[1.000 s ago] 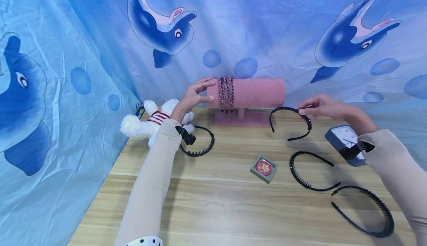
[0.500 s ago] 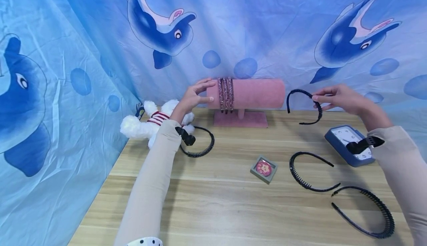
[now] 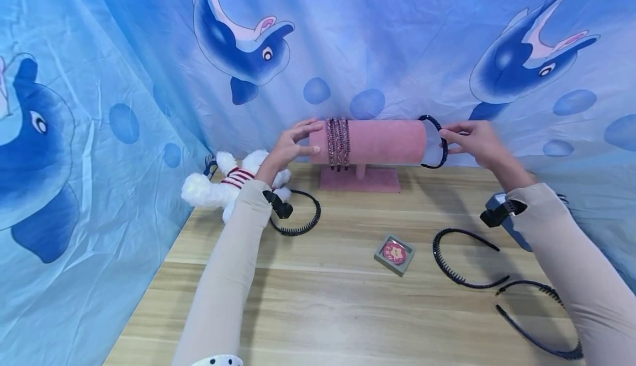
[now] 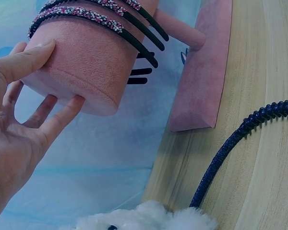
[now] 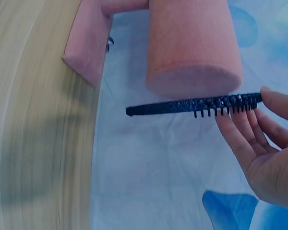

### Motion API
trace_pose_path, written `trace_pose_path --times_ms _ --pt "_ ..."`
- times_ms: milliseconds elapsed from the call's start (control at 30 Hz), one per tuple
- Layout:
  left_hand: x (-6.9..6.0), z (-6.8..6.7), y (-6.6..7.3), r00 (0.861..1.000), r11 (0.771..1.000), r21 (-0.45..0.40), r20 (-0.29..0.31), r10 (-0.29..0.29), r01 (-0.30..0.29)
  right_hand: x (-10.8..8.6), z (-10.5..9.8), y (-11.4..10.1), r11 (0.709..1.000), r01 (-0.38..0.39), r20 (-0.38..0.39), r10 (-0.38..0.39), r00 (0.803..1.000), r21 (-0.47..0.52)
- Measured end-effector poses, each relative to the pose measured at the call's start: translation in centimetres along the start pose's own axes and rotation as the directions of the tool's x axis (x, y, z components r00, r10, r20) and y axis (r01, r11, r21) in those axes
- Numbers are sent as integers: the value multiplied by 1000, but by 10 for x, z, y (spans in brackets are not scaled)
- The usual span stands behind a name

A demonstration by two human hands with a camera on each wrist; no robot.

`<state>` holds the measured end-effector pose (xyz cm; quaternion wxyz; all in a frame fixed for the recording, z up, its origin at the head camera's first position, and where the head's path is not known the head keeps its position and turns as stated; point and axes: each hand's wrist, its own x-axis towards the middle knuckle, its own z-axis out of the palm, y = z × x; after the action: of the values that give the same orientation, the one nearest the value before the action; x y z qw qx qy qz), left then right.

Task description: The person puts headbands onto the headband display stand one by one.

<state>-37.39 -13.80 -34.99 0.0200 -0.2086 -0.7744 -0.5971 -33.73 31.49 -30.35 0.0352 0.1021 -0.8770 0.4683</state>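
A pink padded display stand (image 3: 380,141) stands at the back, its horizontal roll carrying several glittery headbands (image 3: 338,144) near the left end. My left hand (image 3: 287,148) holds that end, thumb on the near side and fingers at the rim and end face (image 4: 19,105). My right hand (image 3: 474,141) pinches a black toothed headband (image 3: 444,148) just off the roll's right end. In the right wrist view, the headband (image 5: 197,104) is seen edge-on, teeth turned away from the roll, with thumb and fingers at its right part.
Black headbands lie on the table (image 3: 318,311): one by the white plush toy (image 3: 213,188), one right of centre (image 3: 442,261), one front right (image 3: 526,335). A small grey box (image 3: 395,254) lies mid-table. A blue object (image 3: 517,233) is partly behind the right forearm. Blue curtains hang behind.
My right hand lifts the black headband, first rightward and up, then back left to the roll's right end. The left hand stays on the stand.
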Motion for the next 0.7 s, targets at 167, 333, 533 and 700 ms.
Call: trace_pose_path --times_ms 167,333,533,700 --pt "-1 1 1 1000 1000 -16 2 1 -1 7 13 -6 999 20 -39 -18 999 44" --pt "-2 0 2 1000 1000 -2 10 -9 9 10 24 -10 999 8 -44 -6 999 38" --pt "-3 0 8 999 999 7 25 -37 37 9 29 -10 995 19 -32 -16 999 94" --pt "-4 0 7 999 1000 1 21 -28 28 8 26 -5 991 68 33 -72 997 118"
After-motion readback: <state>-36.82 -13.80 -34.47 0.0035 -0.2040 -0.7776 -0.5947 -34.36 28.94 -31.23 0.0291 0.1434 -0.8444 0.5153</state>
